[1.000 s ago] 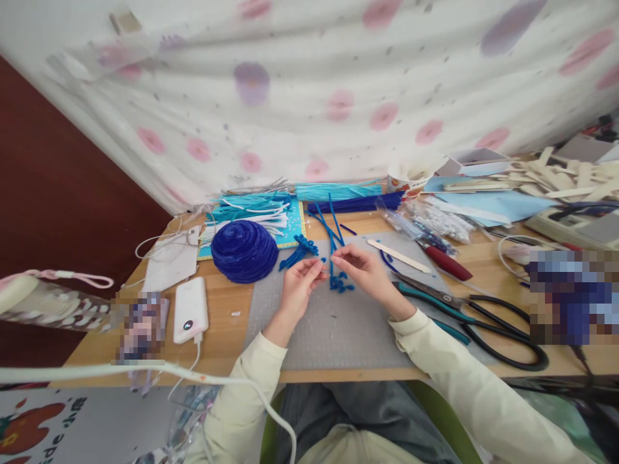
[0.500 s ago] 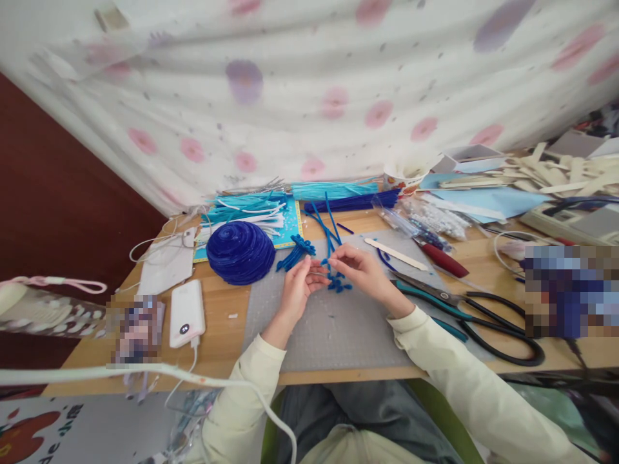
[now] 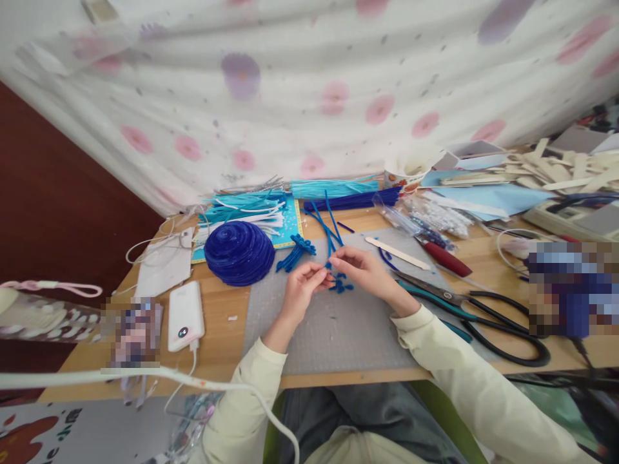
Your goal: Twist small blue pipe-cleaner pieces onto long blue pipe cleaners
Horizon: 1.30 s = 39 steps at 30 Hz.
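Over the grey cutting mat (image 3: 309,348), my right hand (image 3: 362,274) pinches a small blue pipe cleaner piece (image 3: 328,265) between thumb and forefinger. My left hand (image 3: 304,289) meets it from the other side, thumb and fingers drawn together at the piece's lower end; the contact point is partly hidden. Small curled blue pieces (image 3: 342,287) lie on the mat just below the fingertips. Beyond the hands rest long blue pipe cleaners (image 3: 329,225), some crossing. A bundle of blue stems with looped tops (image 3: 297,250) lies left of them.
A dark blue coiled dome (image 3: 239,253) and a white power bank (image 3: 185,316) stand left. On the right are large scissors (image 3: 447,296), a wooden stick (image 3: 397,252) and a red-handled tool (image 3: 449,259). Pipe cleaner bundles (image 3: 353,198) line the back. A white cable (image 3: 217,383) crosses the foreground.
My left hand's fingers, spread a little before, have closed in, with the thumb now near the right fingertips. My right hand keeps its pinch. The view has shifted slightly.
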### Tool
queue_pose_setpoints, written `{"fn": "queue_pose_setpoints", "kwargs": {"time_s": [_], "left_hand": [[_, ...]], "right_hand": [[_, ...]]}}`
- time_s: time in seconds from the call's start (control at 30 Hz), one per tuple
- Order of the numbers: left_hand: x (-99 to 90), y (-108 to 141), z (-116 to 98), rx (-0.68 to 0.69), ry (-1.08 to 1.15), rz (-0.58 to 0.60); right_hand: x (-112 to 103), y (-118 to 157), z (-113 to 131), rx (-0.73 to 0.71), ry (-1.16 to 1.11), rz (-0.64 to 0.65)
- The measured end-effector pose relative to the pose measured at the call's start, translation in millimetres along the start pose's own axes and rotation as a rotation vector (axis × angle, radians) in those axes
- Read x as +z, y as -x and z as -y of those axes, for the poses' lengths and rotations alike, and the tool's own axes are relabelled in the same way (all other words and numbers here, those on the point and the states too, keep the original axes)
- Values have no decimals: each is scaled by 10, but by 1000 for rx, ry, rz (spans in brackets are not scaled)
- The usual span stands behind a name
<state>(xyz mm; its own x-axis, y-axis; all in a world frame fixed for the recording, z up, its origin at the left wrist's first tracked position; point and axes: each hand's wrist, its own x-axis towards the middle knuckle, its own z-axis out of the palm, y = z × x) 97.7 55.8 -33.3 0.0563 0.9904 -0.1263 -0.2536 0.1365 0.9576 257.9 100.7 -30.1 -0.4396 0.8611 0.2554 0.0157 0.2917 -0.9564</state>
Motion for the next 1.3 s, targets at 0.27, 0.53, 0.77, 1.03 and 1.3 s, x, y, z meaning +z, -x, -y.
{"fn": "queue_pose_setpoints", "kwargs": {"time_s": [0.27, 0.53, 0.77, 1.03, 1.3], "left_hand": [[14, 13, -18, 35, -144, 90], [-7, 1, 8, 202, -284, 116], [-16, 15, 50, 226, -347, 115], [-215, 1, -158, 234, -824, 361], [-215, -11, -45, 247, -1034, 629]], "right_hand": [[-13, 20, 56, 66, -99, 84], [24, 35, 33, 45, -19, 97], [36, 36, 4, 33, 61, 110], [-156, -14, -11, 84, 323, -39], [-192, -18, -126, -3, 766, 85]]}}
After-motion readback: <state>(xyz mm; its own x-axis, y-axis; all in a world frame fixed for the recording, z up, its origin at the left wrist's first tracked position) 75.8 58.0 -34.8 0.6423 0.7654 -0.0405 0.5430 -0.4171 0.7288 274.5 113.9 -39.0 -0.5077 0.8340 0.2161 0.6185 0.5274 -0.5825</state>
